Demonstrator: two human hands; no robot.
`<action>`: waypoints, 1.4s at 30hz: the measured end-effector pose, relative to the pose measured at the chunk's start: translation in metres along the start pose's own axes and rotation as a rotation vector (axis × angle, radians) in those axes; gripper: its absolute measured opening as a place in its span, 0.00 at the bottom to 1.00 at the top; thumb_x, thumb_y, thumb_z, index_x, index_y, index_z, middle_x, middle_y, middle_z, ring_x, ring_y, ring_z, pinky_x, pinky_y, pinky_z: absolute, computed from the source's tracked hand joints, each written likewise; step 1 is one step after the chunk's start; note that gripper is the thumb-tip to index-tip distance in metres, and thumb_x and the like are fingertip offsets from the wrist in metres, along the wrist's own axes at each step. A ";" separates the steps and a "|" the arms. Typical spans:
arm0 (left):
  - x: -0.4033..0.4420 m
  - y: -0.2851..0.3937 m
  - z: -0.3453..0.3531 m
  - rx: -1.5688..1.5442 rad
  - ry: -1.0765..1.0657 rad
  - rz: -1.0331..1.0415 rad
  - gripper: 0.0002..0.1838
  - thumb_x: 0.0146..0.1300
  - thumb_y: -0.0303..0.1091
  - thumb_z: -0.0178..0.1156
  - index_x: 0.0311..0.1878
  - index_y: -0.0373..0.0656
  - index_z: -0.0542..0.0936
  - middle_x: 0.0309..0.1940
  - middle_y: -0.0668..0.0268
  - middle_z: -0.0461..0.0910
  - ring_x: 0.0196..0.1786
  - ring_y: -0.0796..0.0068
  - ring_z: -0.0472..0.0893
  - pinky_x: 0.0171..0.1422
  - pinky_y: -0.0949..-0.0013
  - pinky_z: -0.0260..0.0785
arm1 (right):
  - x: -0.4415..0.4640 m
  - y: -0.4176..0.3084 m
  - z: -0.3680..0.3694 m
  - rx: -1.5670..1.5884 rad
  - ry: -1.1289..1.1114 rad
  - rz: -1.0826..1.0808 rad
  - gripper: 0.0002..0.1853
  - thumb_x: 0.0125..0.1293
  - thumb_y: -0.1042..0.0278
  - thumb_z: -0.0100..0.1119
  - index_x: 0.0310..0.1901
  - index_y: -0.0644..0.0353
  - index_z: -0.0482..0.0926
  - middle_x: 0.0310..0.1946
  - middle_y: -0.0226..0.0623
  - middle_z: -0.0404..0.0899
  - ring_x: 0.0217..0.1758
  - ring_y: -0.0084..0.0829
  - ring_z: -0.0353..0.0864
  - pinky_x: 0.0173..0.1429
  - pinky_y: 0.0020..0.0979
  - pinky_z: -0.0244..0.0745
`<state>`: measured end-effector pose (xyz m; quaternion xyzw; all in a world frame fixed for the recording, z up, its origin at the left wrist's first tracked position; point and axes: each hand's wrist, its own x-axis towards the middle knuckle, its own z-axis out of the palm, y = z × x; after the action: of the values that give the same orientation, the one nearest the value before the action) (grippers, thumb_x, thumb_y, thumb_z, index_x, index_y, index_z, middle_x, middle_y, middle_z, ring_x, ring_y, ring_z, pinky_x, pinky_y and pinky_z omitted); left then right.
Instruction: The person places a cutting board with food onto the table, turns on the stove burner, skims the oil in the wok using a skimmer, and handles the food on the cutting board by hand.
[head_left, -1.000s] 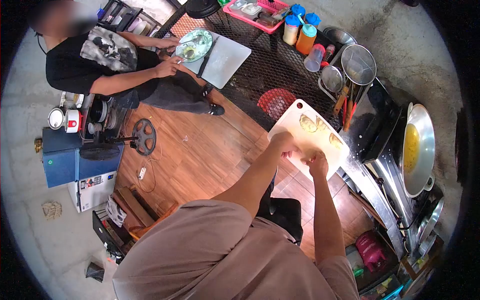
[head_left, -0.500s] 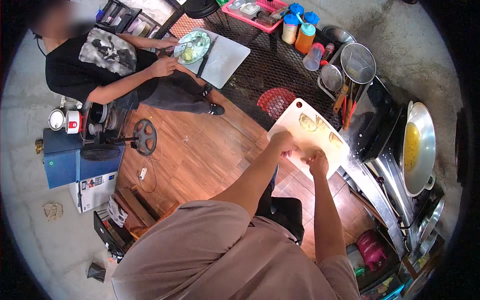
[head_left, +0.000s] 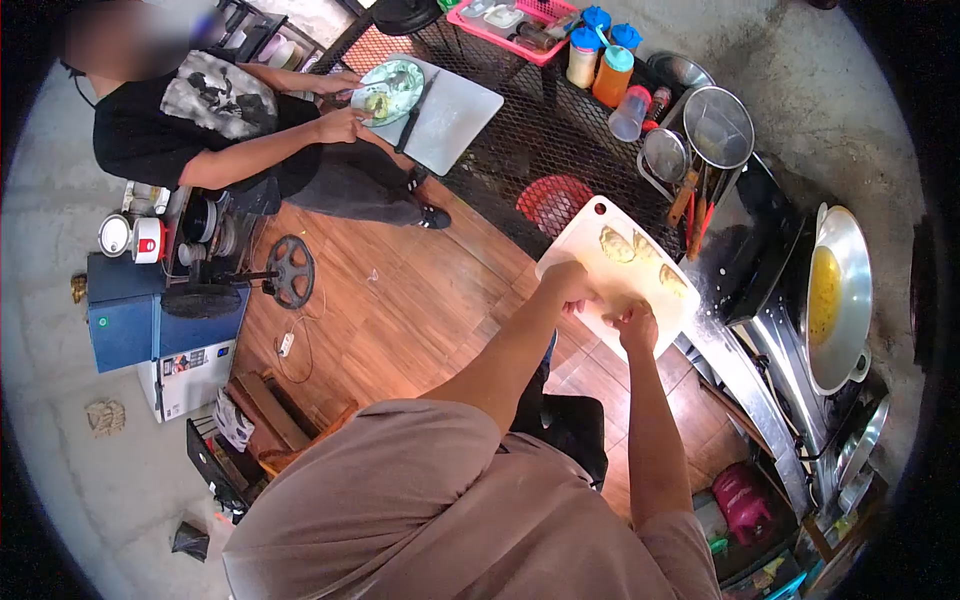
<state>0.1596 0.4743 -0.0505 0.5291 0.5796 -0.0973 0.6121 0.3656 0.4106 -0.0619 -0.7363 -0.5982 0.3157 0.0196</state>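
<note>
A pale cutting board (head_left: 570, 243) lies tilted in front of me, its far end near the mesh table. On it sit three folded half-moon pastries (head_left: 616, 245), two side by side and one closer to the right edge. My left hand (head_left: 572, 287) is over the board's near left part with its fingers curled in. Close to it on the right, my right hand (head_left: 636, 328) is closed in a pinch, fingertips turned toward the left hand. Glare and the fingers themselves hide what is between the fingertips of either hand.
A wok (head_left: 846, 300) with yellow oil stands on the stove at right. Strainers (head_left: 718, 127) and sauce bottles (head_left: 612, 77) stand on the black mesh table (head_left: 490, 110). At left, a seated person (head_left: 240, 130) handles a plate (head_left: 388, 90) beside a white board (head_left: 455, 125).
My hands and the pastries look the same as before. The other person's nearer hand has shifted slightly toward the plate.
</note>
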 end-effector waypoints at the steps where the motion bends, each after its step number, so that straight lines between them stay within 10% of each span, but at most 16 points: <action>1: 0.002 0.000 0.001 0.012 -0.018 0.007 0.24 0.60 0.51 0.70 0.23 0.37 0.85 0.19 0.61 0.85 0.20 0.71 0.84 0.30 0.66 0.77 | 0.002 0.002 0.002 0.008 0.008 -0.015 0.23 0.42 0.61 0.83 0.25 0.60 0.72 0.35 0.38 0.79 0.37 0.43 0.81 0.41 0.43 0.74; 15: -0.003 -0.020 0.019 -0.014 0.092 0.116 0.26 0.63 0.52 0.67 0.22 0.36 0.84 0.16 0.60 0.81 0.15 0.71 0.80 0.23 0.67 0.75 | 0.012 0.026 0.029 -0.033 0.017 -0.064 0.21 0.44 0.55 0.82 0.30 0.59 0.79 0.38 0.41 0.81 0.38 0.44 0.83 0.43 0.44 0.77; 20: 0.016 -0.034 0.051 -0.178 0.260 0.334 0.12 0.66 0.34 0.60 0.30 0.35 0.82 0.24 0.57 0.83 0.24 0.69 0.83 0.30 0.62 0.76 | 0.015 0.037 0.032 -0.292 0.048 -0.235 0.24 0.60 0.48 0.71 0.45 0.64 0.83 0.47 0.51 0.83 0.47 0.48 0.85 0.52 0.40 0.80; 22: -0.003 -0.023 0.074 -0.295 0.380 0.465 0.08 0.63 0.21 0.56 0.43 0.37 0.81 0.34 0.57 0.84 0.35 0.71 0.83 0.38 0.65 0.75 | -0.005 0.028 0.011 0.300 -0.227 -0.265 0.23 0.68 0.50 0.64 0.48 0.67 0.80 0.42 0.49 0.84 0.43 0.43 0.87 0.50 0.39 0.80; 24: -0.041 0.004 0.098 -0.723 0.335 0.523 0.04 0.69 0.29 0.56 0.42 0.41 0.79 0.30 0.65 0.80 0.32 0.74 0.79 0.36 0.69 0.72 | -0.058 0.009 -0.028 0.841 -0.357 -0.128 0.22 0.76 0.50 0.55 0.50 0.64 0.80 0.39 0.38 0.84 0.36 0.26 0.82 0.45 0.33 0.78; 28: -0.097 0.059 0.133 -1.533 -0.225 0.381 0.16 0.76 0.45 0.53 0.32 0.49 0.70 0.20 0.76 0.65 0.22 0.85 0.64 0.30 0.76 0.63 | -0.129 0.030 -0.063 1.179 -0.536 -0.112 0.29 0.76 0.39 0.50 0.57 0.60 0.77 0.47 0.30 0.82 0.47 0.26 0.80 0.52 0.28 0.74; 32: -0.118 0.117 0.172 -1.597 -0.435 0.565 0.25 0.78 0.48 0.50 0.22 0.53 0.61 0.18 0.78 0.53 0.21 0.82 0.52 0.25 0.76 0.46 | -0.150 0.057 -0.075 1.293 -0.416 -0.170 0.26 0.74 0.47 0.56 0.57 0.65 0.77 0.47 0.31 0.80 0.50 0.25 0.76 0.56 0.29 0.72; 35: -0.119 0.149 0.188 -1.591 -0.456 0.630 0.27 0.78 0.49 0.49 0.20 0.53 0.59 0.17 0.78 0.51 0.20 0.82 0.51 0.24 0.76 0.44 | -0.144 0.095 -0.091 1.203 -0.509 -0.250 0.25 0.75 0.53 0.54 0.66 0.58 0.68 0.57 0.32 0.74 0.53 0.26 0.75 0.53 0.32 0.74; 42: -0.117 0.227 0.256 -1.796 -0.400 0.797 0.28 0.79 0.50 0.47 0.18 0.54 0.59 0.15 0.78 0.51 0.19 0.83 0.52 0.22 0.76 0.44 | -0.140 0.165 -0.166 1.027 -0.428 -0.535 0.17 0.72 0.63 0.60 0.55 0.64 0.76 0.44 0.29 0.78 0.47 0.19 0.74 0.51 0.25 0.71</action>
<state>0.4450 0.3171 0.1071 0.0005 0.1051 0.5014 0.8588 0.5783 0.2967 0.0649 -0.3774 -0.5244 0.6882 0.3300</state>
